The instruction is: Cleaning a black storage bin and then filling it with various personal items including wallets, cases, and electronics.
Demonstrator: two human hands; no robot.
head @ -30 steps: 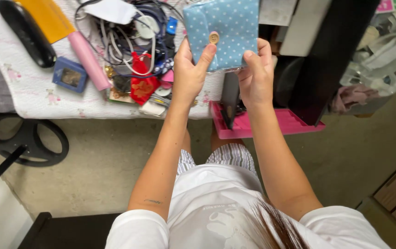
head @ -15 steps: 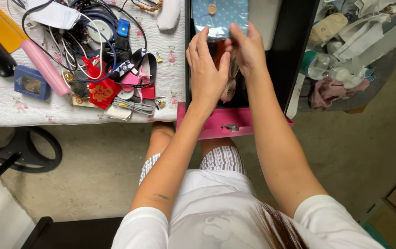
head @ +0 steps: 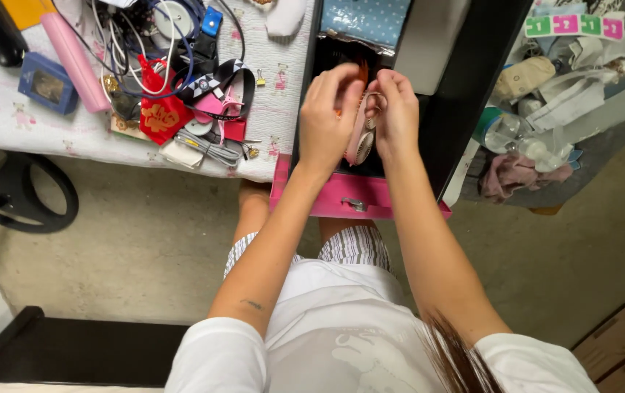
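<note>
My left hand (head: pixel 327 116) and my right hand (head: pixel 397 109) are side by side inside an open pink drawer (head: pixel 330 198). Between them stands a small pink thing with a round slotted head, like a handheld fan (head: pixel 360 143). The fingers of both hands are curled on it. An orange tip (head: pixel 363 71) pokes up just above my left fingers. At the back of the drawer lies a blue polka-dot pouch (head: pixel 367 20), apart from both hands. Whatever else is in the drawer is hidden in the dark under my hands.
Left of the drawer, a white quilted cloth (head: pixel 28 131) carries tangled cables (head: pixel 159 36), a red pouch (head: pixel 159 116), a blue box (head: pixel 48 81) and a pink tube (head: pixel 76 62). A black wheel-shaped thing (head: pixel 17 193) lies on the floor. A clear bottle (head: pixel 505 131) and bags lie to the right.
One second ago both hands held the blue polka-dot pouch up. It now lies at the back of the drawer, and my hands have dropped into the drawer onto the pink fan.
</note>
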